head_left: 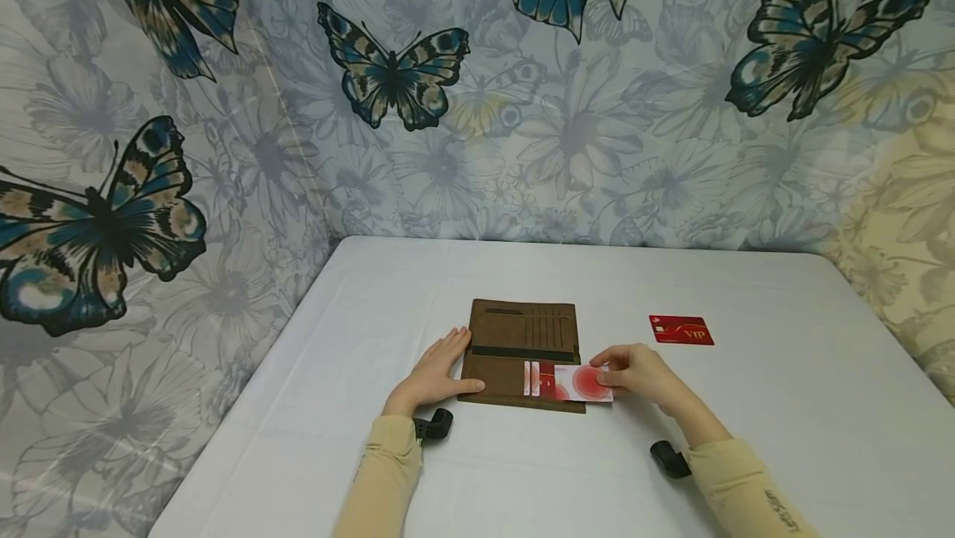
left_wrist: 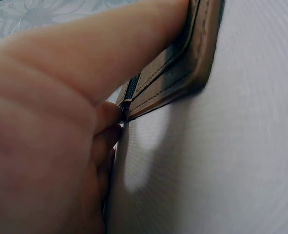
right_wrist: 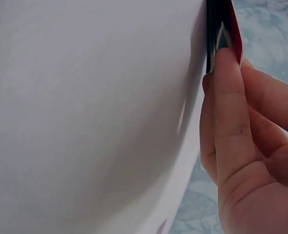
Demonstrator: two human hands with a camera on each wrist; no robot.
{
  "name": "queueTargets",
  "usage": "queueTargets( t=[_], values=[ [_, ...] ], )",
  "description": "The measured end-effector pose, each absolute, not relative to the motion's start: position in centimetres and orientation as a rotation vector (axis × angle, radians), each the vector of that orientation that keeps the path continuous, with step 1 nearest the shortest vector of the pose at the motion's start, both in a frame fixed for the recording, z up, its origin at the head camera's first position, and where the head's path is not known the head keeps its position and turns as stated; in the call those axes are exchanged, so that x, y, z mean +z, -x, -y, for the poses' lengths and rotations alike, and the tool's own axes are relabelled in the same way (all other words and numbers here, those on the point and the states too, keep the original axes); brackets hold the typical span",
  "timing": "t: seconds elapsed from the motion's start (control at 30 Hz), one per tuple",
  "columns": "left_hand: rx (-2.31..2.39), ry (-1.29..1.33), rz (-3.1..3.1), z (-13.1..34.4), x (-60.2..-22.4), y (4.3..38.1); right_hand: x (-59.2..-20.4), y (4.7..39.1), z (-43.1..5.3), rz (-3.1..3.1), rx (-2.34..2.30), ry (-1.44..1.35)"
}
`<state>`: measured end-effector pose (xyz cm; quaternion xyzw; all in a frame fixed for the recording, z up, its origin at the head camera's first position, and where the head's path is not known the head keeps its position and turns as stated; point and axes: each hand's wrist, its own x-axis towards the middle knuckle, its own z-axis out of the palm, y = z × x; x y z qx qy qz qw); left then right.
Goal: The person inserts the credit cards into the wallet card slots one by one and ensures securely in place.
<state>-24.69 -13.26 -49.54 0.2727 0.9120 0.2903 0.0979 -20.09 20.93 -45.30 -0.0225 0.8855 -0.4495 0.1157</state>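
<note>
An open brown wallet (head_left: 522, 351) lies flat near the middle of the white counter (head_left: 783, 422), its card slots on the far half. The left hand (head_left: 436, 372) rests on the wallet's left edge with fingers straight and spread, the thumb lying along the near-left corner; the left wrist view shows the thumb (left_wrist: 109, 58) pressed on the stitched leather edge (left_wrist: 182, 68). The right hand (head_left: 637, 372) pinches the right end of a red-and-white card (head_left: 570, 382) between thumb and fingers, and the card lies across the near right part of the wallet, its right end reaching past the wallet's edge. In the right wrist view the fingers (right_wrist: 231, 107) close on the card's thin edge (right_wrist: 230, 29). A red VIP card (head_left: 681, 329) lies alone on the counter, to the right of the wallet and well apart from both hands. A butterfly-printed cloth (head_left: 477, 90) hangs behind the counter.
</note>
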Motion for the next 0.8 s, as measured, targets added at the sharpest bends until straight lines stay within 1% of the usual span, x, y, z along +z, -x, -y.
queueTargets(
  t=[0.53,0.8],
  values=[
    [0.854,-0.812,-2.711,13.3,-49.8,24.8,-45.6,20.6,-19.7,-2.628,-1.288,0.039],
    [0.847,-0.810,-2.718,13.2,-49.7,24.7,-45.8,20.8,-19.0,-2.653,-1.273,0.088]
  ],
)
